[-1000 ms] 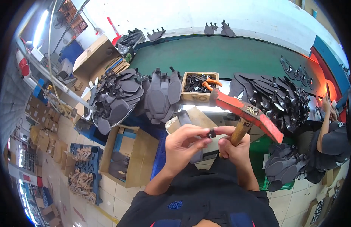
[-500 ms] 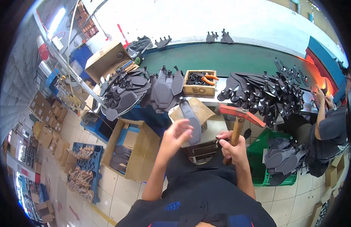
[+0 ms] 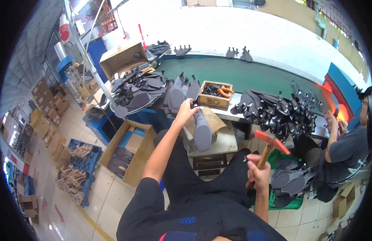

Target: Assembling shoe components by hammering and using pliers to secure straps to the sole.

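Note:
A grey shoe sole (image 3: pixel 202 134) lies with its heel end away from me on a worn tan pad (image 3: pixel 216 119), on top of a pale stool (image 3: pixel 226 145). My left hand (image 3: pixel 187 112) is at the heel end, thumb and fingers closed around it. In my right hand (image 3: pixel 259 175) is a hammer (image 3: pixel 264 156) with a red head and a wooden handle, held up to the right of the stool. Something tiny shows at the right thumb and fingertip, too small to name.
Behind the stool, a wooden box (image 3: pixel 214 102) holds small dark parts and orange-handled pliers. Heaped soles (image 3: pixel 270 108) lie right of it, more (image 3: pixel 140 94) at left. A cardboard box (image 3: pixel 143 160) stands left, a green crate (image 3: pixel 293 203) right. A co-worker (image 3: pixel 342 144) sits at far right.
My left hand has moved from above the sole's left side to its heel and closed there. My right hand and the hammer have shifted right and lower, away from the stool.

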Motion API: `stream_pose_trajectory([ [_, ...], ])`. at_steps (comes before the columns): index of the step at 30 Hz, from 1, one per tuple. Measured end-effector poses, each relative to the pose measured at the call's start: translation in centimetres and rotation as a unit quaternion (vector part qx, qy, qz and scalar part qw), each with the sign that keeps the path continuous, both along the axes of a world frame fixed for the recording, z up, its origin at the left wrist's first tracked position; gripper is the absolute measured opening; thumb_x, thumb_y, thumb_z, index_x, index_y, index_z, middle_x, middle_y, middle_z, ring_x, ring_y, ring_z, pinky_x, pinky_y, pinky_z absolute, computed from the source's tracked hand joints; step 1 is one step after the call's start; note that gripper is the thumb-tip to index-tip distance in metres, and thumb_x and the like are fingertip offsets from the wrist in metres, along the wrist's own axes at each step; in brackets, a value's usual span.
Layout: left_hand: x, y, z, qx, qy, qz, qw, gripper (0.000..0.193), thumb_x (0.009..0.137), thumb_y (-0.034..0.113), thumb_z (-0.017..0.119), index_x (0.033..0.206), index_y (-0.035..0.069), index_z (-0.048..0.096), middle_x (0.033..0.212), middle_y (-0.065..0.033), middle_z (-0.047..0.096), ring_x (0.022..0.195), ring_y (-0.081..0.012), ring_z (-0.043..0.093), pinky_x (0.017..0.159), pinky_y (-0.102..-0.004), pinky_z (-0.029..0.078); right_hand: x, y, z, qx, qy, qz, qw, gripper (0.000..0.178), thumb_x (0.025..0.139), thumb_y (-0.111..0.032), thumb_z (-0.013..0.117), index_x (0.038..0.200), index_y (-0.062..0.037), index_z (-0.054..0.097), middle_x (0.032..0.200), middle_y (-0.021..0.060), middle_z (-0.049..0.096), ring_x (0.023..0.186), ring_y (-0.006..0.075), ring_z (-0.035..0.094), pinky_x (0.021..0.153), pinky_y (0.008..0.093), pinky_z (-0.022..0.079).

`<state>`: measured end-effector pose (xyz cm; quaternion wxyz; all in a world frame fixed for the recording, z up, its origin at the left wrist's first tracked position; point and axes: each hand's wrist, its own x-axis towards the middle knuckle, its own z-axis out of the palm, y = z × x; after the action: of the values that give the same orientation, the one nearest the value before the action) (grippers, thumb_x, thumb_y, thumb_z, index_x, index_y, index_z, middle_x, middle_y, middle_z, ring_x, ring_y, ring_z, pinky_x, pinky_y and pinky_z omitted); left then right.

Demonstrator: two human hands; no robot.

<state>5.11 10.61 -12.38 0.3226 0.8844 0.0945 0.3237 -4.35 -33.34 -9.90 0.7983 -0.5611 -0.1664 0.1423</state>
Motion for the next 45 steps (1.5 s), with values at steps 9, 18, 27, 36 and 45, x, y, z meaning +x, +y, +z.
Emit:
stream_pose_trajectory([
  [9, 2.7, -2.1, -1.5, -0.007, -0.059, -0.033, 0.998, 0.026, 0.082, 0.025, 0.078, 0.098, 0.004, 0.073, 0.083, -0.0146, 0.071, 0.078, -0.0286, 0.067, 0.074, -0.0356, 0.052, -3.7, -7.0, -3.1, -0.078, 0.014, -0.202, 0.976, 0.018, 0.092, -0.006, 0.068, 0.107, 0.0015, 0.063, 0.086, 0.0089, 0.066, 0.038, 0.0055, 0.040, 0.034, 0.0220, 0.032],
  [18, 0.4, -3.6, -0.5, -0.115, -0.035, -0.146, 0.982, 0.030, 0.081, 0.027, 0.080, 0.102, 0.007, 0.075, 0.087, -0.0140, 0.066, 0.075, -0.0232, 0.065, 0.071, -0.0329, 0.053, -0.1, -3.0, 1.3, -0.094, -0.064, -0.221, 0.969, 0.017, 0.090, -0.003, 0.068, 0.105, 0.0024, 0.062, 0.094, 0.0106, 0.066, 0.039, 0.0045, 0.041, 0.034, 0.0205, 0.034],
  [27, 0.0, -3.0, -0.1, -0.073, -0.026, -0.189, 0.979, 0.029, 0.084, 0.027, 0.076, 0.096, 0.001, 0.071, 0.092, -0.0152, 0.069, 0.090, -0.0313, 0.062, 0.079, -0.0394, 0.050, 12.6, 15.0, 5.0, -0.192, -0.217, 0.010, 0.957, 0.016, 0.091, -0.005, 0.069, 0.106, -0.0001, 0.069, 0.098, 0.0031, 0.069, 0.047, 0.0024, 0.045, 0.039, 0.0199, 0.031],
  [36, -0.4, -3.7, -0.4, -0.091, -0.002, -0.155, 0.984, 0.031, 0.078, 0.016, 0.080, 0.105, 0.003, 0.070, 0.092, -0.0104, 0.069, 0.088, -0.0279, 0.062, 0.077, -0.0370, 0.053, 18.9, 23.2, 2.9, -0.223, -0.214, 0.140, 0.941, 0.024, 0.085, -0.007, 0.072, 0.106, 0.0039, 0.071, 0.100, 0.0105, 0.073, 0.093, 0.0169, 0.068, 0.085, 0.0304, 0.052],
  [45, 0.2, -3.1, 0.1, -0.116, 0.005, -0.165, 0.980, 0.027, 0.076, 0.015, 0.082, 0.096, 0.001, 0.071, 0.092, -0.0093, 0.071, 0.090, -0.0274, 0.062, 0.077, -0.0367, 0.053, 20.2, 23.7, 2.0, -0.234, -0.258, 0.164, 0.923, 0.024, 0.086, -0.005, 0.070, 0.109, 0.0015, 0.066, 0.092, 0.0141, 0.069, 0.080, 0.0245, 0.067, 0.075, 0.0331, 0.052],
])
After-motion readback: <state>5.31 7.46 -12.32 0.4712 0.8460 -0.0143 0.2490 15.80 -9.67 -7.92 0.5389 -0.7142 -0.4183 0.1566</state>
